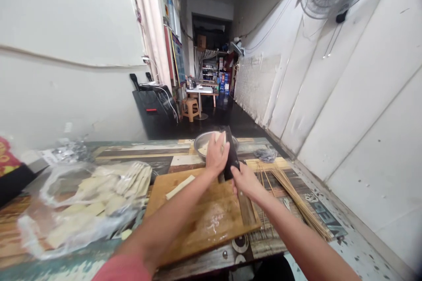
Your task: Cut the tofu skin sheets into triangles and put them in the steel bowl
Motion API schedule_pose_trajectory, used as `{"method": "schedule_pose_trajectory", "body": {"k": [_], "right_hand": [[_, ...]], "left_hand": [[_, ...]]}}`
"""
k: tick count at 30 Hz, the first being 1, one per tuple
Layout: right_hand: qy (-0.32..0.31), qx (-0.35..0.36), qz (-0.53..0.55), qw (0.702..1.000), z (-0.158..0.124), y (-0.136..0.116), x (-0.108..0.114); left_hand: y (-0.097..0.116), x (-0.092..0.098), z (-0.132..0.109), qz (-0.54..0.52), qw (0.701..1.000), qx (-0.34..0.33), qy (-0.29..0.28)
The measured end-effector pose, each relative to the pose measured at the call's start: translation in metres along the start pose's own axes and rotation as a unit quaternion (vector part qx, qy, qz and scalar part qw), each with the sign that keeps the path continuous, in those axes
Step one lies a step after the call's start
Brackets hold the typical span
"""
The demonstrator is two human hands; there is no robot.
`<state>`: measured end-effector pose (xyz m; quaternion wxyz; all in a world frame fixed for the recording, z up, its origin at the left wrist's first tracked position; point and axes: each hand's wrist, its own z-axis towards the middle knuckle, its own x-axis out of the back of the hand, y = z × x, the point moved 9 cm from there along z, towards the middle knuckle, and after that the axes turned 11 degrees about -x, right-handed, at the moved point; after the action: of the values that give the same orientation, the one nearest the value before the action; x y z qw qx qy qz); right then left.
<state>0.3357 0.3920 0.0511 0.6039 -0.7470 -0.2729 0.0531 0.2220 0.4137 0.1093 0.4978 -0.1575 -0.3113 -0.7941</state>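
My right hand (245,180) is closed round the handle of a cleaver (231,153), whose dark, broad blade stands tilted on edge. My left hand (217,153) presses pale tofu-skin pieces (220,137) against the blade's left face. Both hands are at the far edge of a wooden cutting board (204,215), and the left fingers are over a metal bowl (197,144). Inside the bowl lie more pale pieces, partly hidden by my hand. One pale strip (180,187) rests on the board's left part, beside my left forearm.
Left of the board, an open plastic bag (49,228) holds stacked pale sheets (132,180). Thin bamboo skewers (298,197) lie at the right, near a crumpled grey plastic bag (265,154). Beyond the table are a stool (190,109) and another table (201,90).
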Motion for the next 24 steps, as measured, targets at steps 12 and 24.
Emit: {"method": "schedule_pose_trajectory", "body": {"k": [12,24], "right_hand": [[0.05,0.002,0.041,0.998,0.013,-0.014,0.054],[-0.128,-0.017,-0.079,0.988,-0.035,0.036,-0.035]], "left_hand": [[-0.106,0.019,0.014,0.143,0.949,0.078,-0.271],[-0.076,0.081,-0.149,0.193,0.93,0.085,-0.301]]}}
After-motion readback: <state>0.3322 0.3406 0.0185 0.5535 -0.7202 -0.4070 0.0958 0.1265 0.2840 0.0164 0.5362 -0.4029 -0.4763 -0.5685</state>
